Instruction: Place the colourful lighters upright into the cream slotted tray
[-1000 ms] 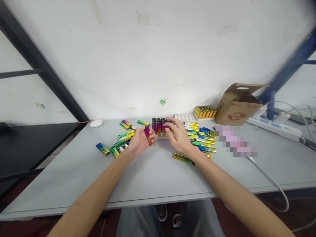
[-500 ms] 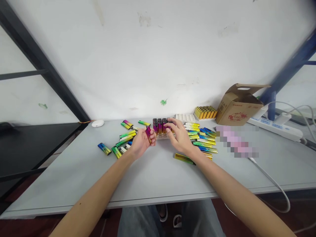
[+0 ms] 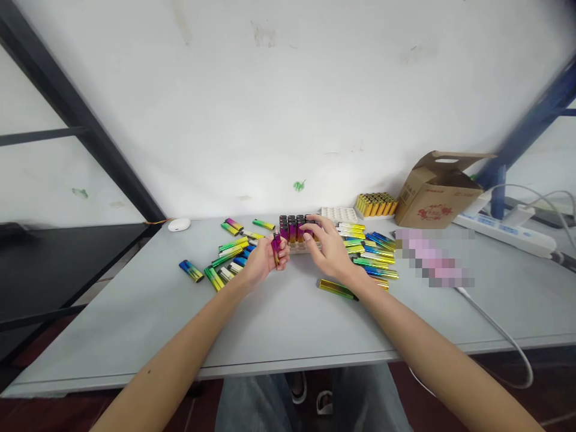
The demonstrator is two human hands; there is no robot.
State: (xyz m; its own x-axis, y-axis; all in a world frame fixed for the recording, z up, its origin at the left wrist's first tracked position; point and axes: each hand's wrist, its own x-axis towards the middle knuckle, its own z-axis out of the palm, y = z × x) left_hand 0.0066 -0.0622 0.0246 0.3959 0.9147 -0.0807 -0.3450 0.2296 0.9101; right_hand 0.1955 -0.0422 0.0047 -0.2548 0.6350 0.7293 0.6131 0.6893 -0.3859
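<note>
Nearly upright: lighter (image 3: pixel 276 247) in left grip (image 3: pixel 261 258), dark end up.

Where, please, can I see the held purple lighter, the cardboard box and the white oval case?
Held purple lighter (image 3: pixel 276 245): head view, on its purple body.
Cardboard box (image 3: pixel 440 203): head view, front panel.
White oval case (image 3: pixel 179 225): head view, upper surface.

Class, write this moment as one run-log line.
left hand: holds slim metallic purple-gold lighter | right hand: at upright metallic purple-gold lighters in pale tray, contact unclear | right side: open brown cardboard box
</note>
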